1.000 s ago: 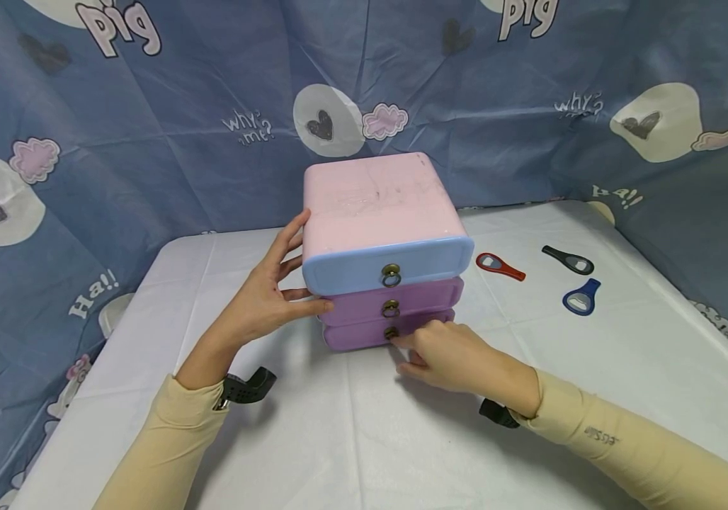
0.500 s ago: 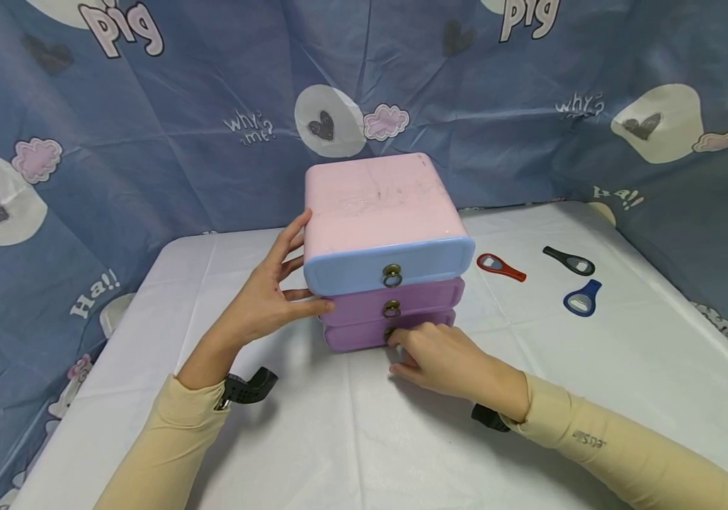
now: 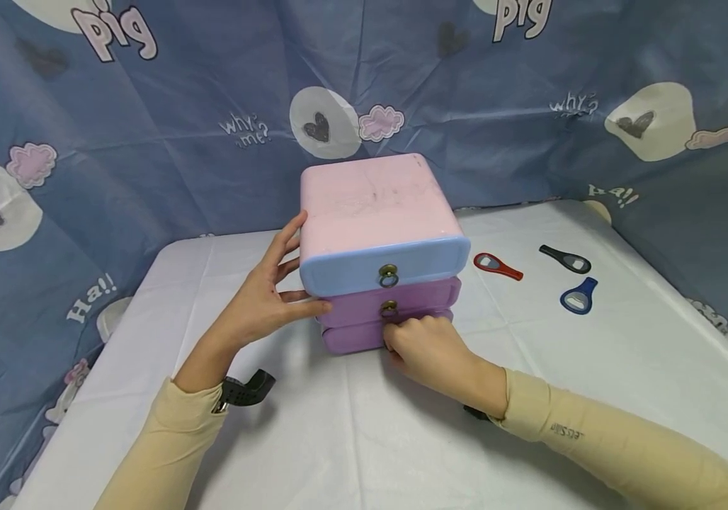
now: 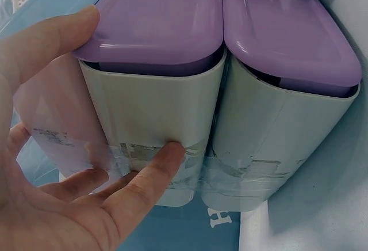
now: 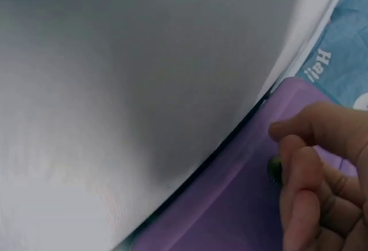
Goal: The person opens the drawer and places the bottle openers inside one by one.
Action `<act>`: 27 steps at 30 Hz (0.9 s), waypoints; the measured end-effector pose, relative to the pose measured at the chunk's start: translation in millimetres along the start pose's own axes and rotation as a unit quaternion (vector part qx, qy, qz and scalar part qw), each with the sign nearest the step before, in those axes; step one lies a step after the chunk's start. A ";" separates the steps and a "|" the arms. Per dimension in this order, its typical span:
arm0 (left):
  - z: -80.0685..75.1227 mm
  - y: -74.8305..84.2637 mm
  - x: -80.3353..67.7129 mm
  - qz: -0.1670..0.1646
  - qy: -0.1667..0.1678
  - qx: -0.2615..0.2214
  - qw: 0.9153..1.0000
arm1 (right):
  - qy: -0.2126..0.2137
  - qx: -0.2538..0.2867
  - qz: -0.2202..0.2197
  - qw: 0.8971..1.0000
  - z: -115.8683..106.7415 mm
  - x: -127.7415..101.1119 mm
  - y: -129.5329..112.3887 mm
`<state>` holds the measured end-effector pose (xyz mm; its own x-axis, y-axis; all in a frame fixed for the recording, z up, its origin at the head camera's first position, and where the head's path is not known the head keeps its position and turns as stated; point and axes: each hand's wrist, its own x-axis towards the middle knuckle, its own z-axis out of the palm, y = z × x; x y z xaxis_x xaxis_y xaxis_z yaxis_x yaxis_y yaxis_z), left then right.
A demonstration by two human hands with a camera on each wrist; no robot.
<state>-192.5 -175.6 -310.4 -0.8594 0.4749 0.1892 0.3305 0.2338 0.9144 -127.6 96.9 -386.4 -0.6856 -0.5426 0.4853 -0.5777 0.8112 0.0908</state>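
A small drawer chest (image 3: 377, 205) has a pink top, a blue top drawer (image 3: 338, 276) and two purple drawers below. My left hand (image 3: 256, 304) steadies its left side, fingers spread. The left thumb presses the edge of the middle purple drawer (image 4: 155, 26), and one fingertip touches the pale side wall (image 4: 149, 104). My right hand (image 3: 430, 350) is at the front of the bottom purple drawer (image 3: 348, 338), fingers curled at its brass ring handle (image 5: 275, 169). The ring itself is mostly hidden behind the fingers. Both purple drawers sit nearly flush.
To the right of the chest lie a red bottle opener (image 3: 498, 265), a black one (image 3: 566, 259) and a blue one (image 3: 578, 296). A white cloth covers the table (image 3: 300, 439). A blue printed curtain (image 3: 211, 92) hangs behind.
My right hand has shifted left, its fingers curling in at the bottom drawer's handle. The left hand holds its place. The drawers show no clear movement.
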 end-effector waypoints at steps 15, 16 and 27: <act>-0.6 -0.2 -0.4 -0.002 0.002 0.006 1.000 | -0.014 0.039 -0.019 0.999 -11.3 -4.1 6.4; -0.4 -0.3 -0.6 -0.001 0.002 0.006 1.000 | -0.015 0.040 -0.021 0.999 -12.1 -4.8 6.6; 0.0 -1.7 -1.6 0.000 0.004 0.012 1.000 | -0.052 0.069 -0.031 0.996 -24.5 -9.1 1.4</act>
<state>-191.7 -176.8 -312.2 -0.8620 0.4691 0.1922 0.3400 0.2536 0.9056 -111.3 108.3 -369.3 -0.6844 -0.6160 0.3900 -0.6711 0.7414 -0.0067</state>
